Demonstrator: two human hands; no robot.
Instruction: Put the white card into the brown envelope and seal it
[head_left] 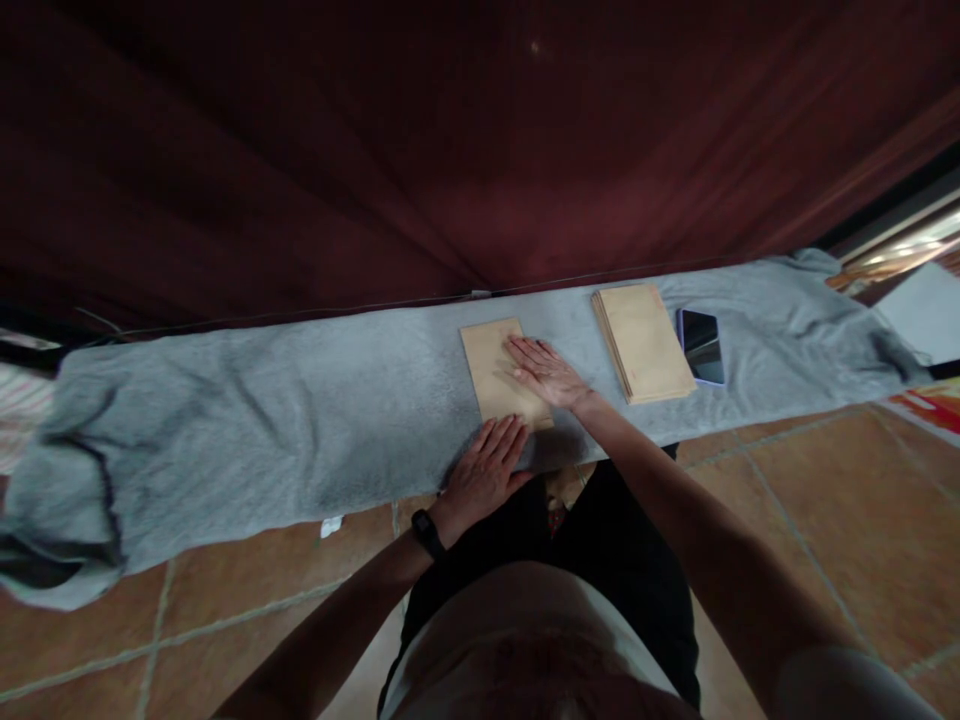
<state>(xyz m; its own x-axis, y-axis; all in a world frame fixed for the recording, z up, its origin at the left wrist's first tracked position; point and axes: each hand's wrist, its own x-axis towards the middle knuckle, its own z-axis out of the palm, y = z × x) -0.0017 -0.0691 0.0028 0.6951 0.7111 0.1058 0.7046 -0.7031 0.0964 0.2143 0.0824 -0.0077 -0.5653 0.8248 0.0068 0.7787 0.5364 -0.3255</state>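
Observation:
A tan paper envelope [486,368] lies flat on the grey cloth in front of me. My right hand [546,372] rests flat across its right half, fingers stretched out toward the upper left. At the near edge of the envelope, my left hand [489,466] touches it with the fingertips, its fingers extended and the palm by the cloth's edge. Neither hand grips anything. To the right sits a neat stack of similar tan envelopes [646,342], apart from my hands.
A phone [701,346] in a purple case lies right of the stack. The long narrow surface is covered by a grey cloth [360,390], bunched at both ends. A dark red curtain [450,150] hangs behind it. Tiled floor [262,570] shows below, with a white scrap [331,526].

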